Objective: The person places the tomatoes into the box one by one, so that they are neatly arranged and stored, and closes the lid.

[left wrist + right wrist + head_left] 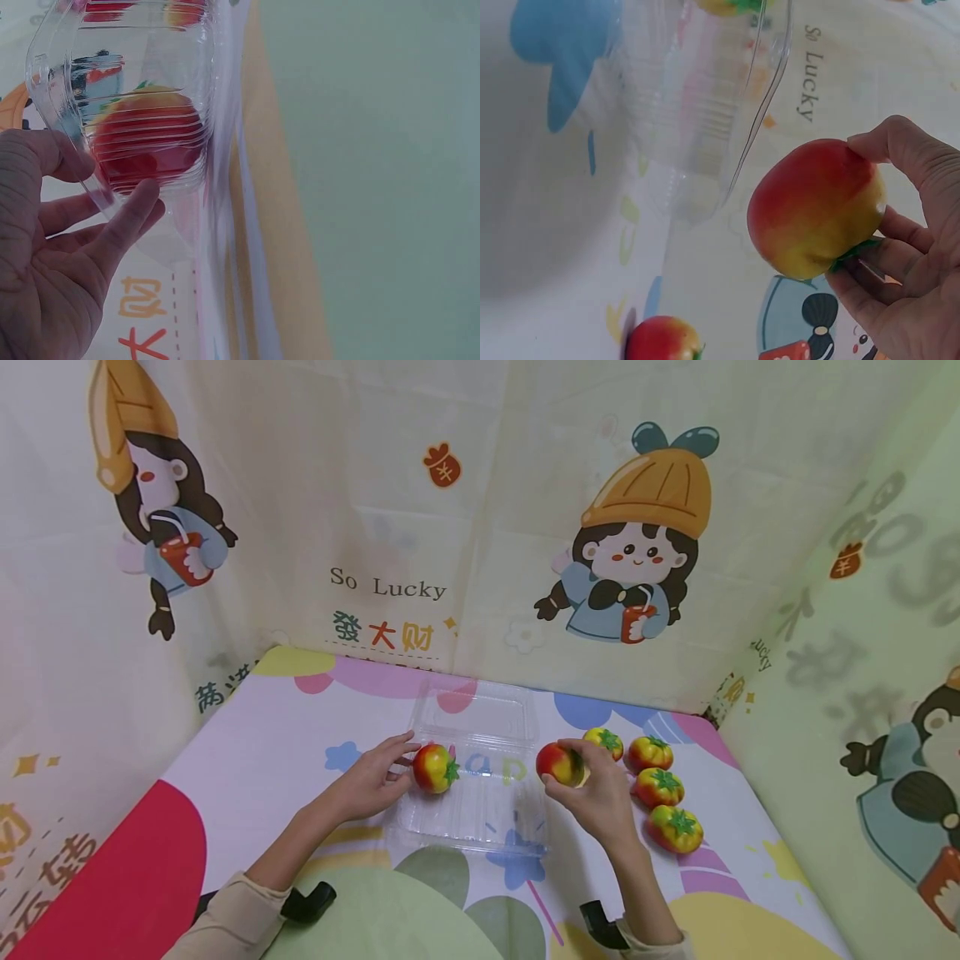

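Note:
My right hand (603,793) holds a red-and-yellow tomato (557,764) with thumb and fingers, just off the right side of a clear plastic box (480,827). In the right wrist view the tomato (814,210) lies on its side, its green leafy top toward my fingers. Another tomato (433,768) sits inside the box at the far left. My left hand (375,781) grips the box's left edge. The left wrist view shows the thumb at the rim and the fingers (131,214) against the ribbed outer wall, with the tomato (150,135) visible through it.
The hinged lid (476,710) lies folded back behind the box. Several more tomatoes (658,787) stand on the table right of my right hand. Printed cloth walls (495,527) enclose the patterned table (277,760) at the back and sides.

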Demonstrator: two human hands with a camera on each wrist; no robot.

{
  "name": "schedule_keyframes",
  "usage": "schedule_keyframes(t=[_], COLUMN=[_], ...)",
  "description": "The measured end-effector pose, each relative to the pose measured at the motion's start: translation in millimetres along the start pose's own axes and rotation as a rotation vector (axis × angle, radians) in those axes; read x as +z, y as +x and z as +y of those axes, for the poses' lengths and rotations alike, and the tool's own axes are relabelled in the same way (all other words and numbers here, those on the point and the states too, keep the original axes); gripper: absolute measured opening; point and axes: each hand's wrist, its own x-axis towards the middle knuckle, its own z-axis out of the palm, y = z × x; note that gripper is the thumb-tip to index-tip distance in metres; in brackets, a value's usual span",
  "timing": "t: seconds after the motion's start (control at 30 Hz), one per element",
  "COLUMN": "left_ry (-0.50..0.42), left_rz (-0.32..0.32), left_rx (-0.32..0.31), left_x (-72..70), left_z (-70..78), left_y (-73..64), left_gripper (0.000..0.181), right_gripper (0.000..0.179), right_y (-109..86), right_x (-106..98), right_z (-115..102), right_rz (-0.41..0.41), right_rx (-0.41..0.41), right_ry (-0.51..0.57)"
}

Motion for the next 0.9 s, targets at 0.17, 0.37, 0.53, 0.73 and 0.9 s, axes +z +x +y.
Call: schedule_keyframes(t=[0.17,0.37,0.53,0.73,0.9], left_ry=[-0.01,-0.039,-0.043,-0.05,-0.039], left_rz=[-0.001,0.0,-0.007,-0.009,-0.009], left_rx=[-0.011,-0.02,-0.015,-0.006,-0.008], left_x=[0.0,-1.2,-2.2,-2.3,-1.6], left_z=[-0.9,-0.6,-0.2,-1.0,-1.2], left_y=[-0.2,-0.3,0.1,0.4,0.1], left_gripper=[0.054,0.057,0.056,0.055,0.055], right_gripper=[0.059,0.059,0.058,0.056,0.056], right_y=[-1.7,-2.5,-2.3,-5.0,-7.0], right_x=[4,10,16,25,32], right_z=[-6,-13,-17,-23,-30], right_rz=[-0.003,-0.007,-0.001,-0.021,-0.044], right_rx=[0.001,0.003,-0.016,-0.032,-0.022], right_ry=[0.041,0.075,0.091,0.146,0.19])
